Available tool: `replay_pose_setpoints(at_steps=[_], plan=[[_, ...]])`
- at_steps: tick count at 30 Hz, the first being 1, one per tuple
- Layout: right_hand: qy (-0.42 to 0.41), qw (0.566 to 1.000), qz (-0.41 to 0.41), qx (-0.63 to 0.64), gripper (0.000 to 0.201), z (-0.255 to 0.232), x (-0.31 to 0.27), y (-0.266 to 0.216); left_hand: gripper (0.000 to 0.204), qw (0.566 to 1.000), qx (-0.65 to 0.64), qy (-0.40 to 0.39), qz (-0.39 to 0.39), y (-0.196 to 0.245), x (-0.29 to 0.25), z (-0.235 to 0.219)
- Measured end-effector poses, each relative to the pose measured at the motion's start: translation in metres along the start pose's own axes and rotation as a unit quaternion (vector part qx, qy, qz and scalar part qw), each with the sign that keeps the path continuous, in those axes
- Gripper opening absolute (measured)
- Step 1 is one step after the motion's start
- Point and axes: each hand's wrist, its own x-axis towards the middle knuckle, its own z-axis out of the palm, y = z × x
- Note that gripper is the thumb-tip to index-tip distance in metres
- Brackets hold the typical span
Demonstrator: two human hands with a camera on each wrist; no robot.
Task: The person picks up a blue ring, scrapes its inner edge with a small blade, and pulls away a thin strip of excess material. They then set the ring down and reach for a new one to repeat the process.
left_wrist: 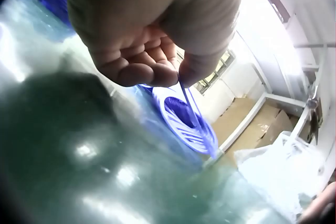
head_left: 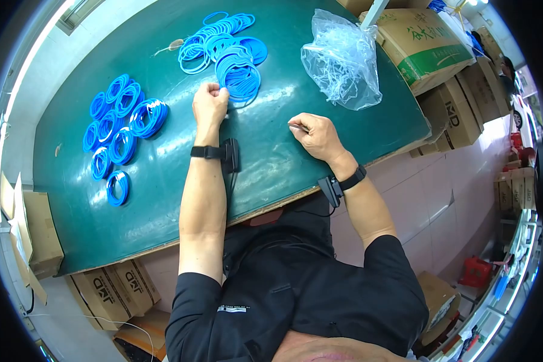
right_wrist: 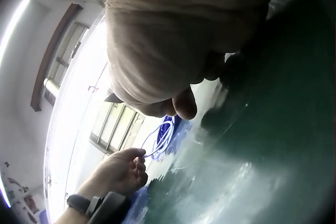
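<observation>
At the near end of a long pile of thin blue rings (head_left: 242,81), my left hand (head_left: 211,107) pinches one blue ring (left_wrist: 190,106) between thumb and forefinger. The ring stands on edge beneath the fingertips in the left wrist view, in front of the other rings. My right hand (head_left: 318,137) is held over the table to the right, fingers curled round a small thin dark tool (head_left: 297,126). Its pointed grey tip (right_wrist: 112,98) sticks out past the hand in the right wrist view; most of it is hidden, and I cannot tell its kind.
Several bundles of blue rings (head_left: 122,148) lie at the left of the green table (head_left: 163,205). A clear plastic bag (head_left: 344,60) with thin scraps sits at the back right. Cardboard boxes (head_left: 425,45) stand beyond the right edge, and more boxes (head_left: 111,292) stand below the left front edge.
</observation>
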Motion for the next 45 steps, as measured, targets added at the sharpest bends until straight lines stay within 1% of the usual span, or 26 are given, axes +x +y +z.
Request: replay_pose_setpoints(at_steps=[1, 3, 4, 5, 6, 7, 9, 10, 11, 13, 15, 17, 19, 21, 24, 26, 27, 29, 30, 31, 34, 35, 37, 41, 43, 45], plan=[[0.001, 1.000, 0.000, 0.000, 0.007, 0.001, 0.000, 0.000, 0.028, 1.000, 0.000, 0.000, 0.001, -0.002, -0.005, -0.002], [0.007, 0.998, 0.050, 0.042, 0.014, 0.002, 0.001, 0.002, 0.025, 0.990, -0.134, -0.033, -0.028, -0.006, -0.021, -0.009], [0.006, 0.998, 0.050, 0.041, 0.014, 0.004, 0.003, 0.003, 0.020, 0.984, -0.168, -0.046, -0.028, 0.002, -0.035, -0.017], [0.040, 0.995, 0.061, 0.068, 0.018, 0.007, 0.006, 0.003, 0.020, 0.984, -0.170, -0.046, -0.030, 0.010, -0.050, -0.024], [0.073, 0.990, 0.073, 0.094, 0.023, 0.010, 0.009, 0.002, 0.017, 0.971, -0.224, -0.076, -0.039, 0.019, -0.065, -0.032], [0.071, 0.990, 0.075, 0.093, 0.023, 0.013, 0.011, -0.002, 0.015, 0.954, -0.276, -0.106, -0.050, 0.026, -0.081, -0.038], [0.099, 0.985, 0.072, 0.124, 0.029, 0.022, 0.020, -0.013, 0.012, 0.940, -0.307, -0.138, -0.055, 0.033, -0.105, -0.045], [0.102, 0.983, 0.065, 0.138, 0.024, 0.029, 0.022, -0.016, 0.013, 0.928, -0.335, -0.146, -0.068, 0.032, -0.116, -0.046], [0.101, 0.983, 0.068, 0.137, 0.024, 0.034, 0.023, -0.014, 0.012, 0.926, -0.339, -0.148, -0.071, 0.032, -0.124, -0.048], [0.024, 0.974, 0.105, 0.200, 0.020, 0.043, 0.024, -0.012, 0.012, 0.918, -0.349, -0.172, -0.078, 0.025, -0.136, -0.049], [0.026, 0.974, 0.096, 0.201, 0.017, 0.047, 0.021, -0.014, 0.013, 0.919, -0.341, -0.179, -0.084, 0.024, -0.139, -0.053], [-0.020, 0.984, 0.091, 0.150, 0.016, 0.046, 0.021, -0.017, 0.014, 0.921, -0.333, -0.183, -0.088, 0.023, -0.139, -0.058], [-0.027, 0.988, 0.083, 0.130, 0.016, 0.043, 0.024, -0.028, 0.019, 0.926, -0.294, -0.225, -0.079, 0.022, -0.136, -0.060], [-0.030, 0.991, 0.075, 0.108, 0.015, 0.042, 0.024, -0.031, 0.020, 0.926, -0.295, -0.222, -0.079, 0.018, -0.137, -0.055], [-0.067, 0.992, 0.086, 0.066, 0.016, 0.042, 0.025, -0.029, 0.020, 0.928, -0.294, -0.217, -0.073, 0.017, -0.139, -0.048], [0.064, 0.996, -0.041, -0.036, 0.019, 0.047, 0.025, -0.030, 0.019, 0.932, -0.295, -0.199, -0.073, 0.013, -0.139, -0.046], [0.062, 0.996, -0.043, -0.037, 0.019, 0.047, 0.026, -0.034, 0.019, 0.932, -0.297, -0.197, -0.074, 0.012, -0.138, -0.046], [0.098, 0.993, -0.052, -0.044, 0.021, 0.046, 0.024, -0.045, 0.018, 0.932, -0.304, -0.175, -0.088, 0.011, -0.137, -0.046], [0.069, 0.996, -0.036, -0.046, 0.019, 0.044, 0.022, -0.054, 0.018, 0.932, -0.305, -0.175, -0.089, 0.010, -0.138, -0.046], [0.068, 0.996, -0.035, -0.046, 0.019, 0.047, 0.019, -0.054, 0.018, 0.934, -0.301, -0.172, -0.086, 0.010, -0.138, -0.045], [0.032, 0.997, -0.069, -0.008, 0.016, 0.058, 0.016, -0.052, 0.017, 0.933, -0.306, -0.168, -0.086, 0.011, -0.137, -0.044], [0.031, 0.997, -0.069, -0.007, 0.016, 0.059, 0.017, -0.052, 0.017, 0.930, -0.314, -0.166, -0.090, 0.010, -0.138, -0.045], [0.019, 0.993, -0.110, -0.040, 0.010, 0.058, 0.019, -0.053, 0.018, 0.931, -0.312, -0.170, -0.083, 0.010, -0.139, -0.045], [0.042, 0.988, -0.140, -0.044, 0.007, 0.059, 0.019, -0.055, 0.018, 0.932, -0.305, -0.180, -0.075, 0.011, -0.139, -0.045], [0.052, 0.982, -0.151, -0.103, 0.008, 0.059, 0.019, -0.056, 0.019, 0.932, -0.305, -0.183, -0.075, 0.011, -0.140, -0.045], [0.054, 0.981, -0.152, -0.109, 0.007, 0.062, 0.018, -0.052, 0.020, 0.931, -0.305, -0.187, -0.075, 0.013, -0.140, -0.046]])
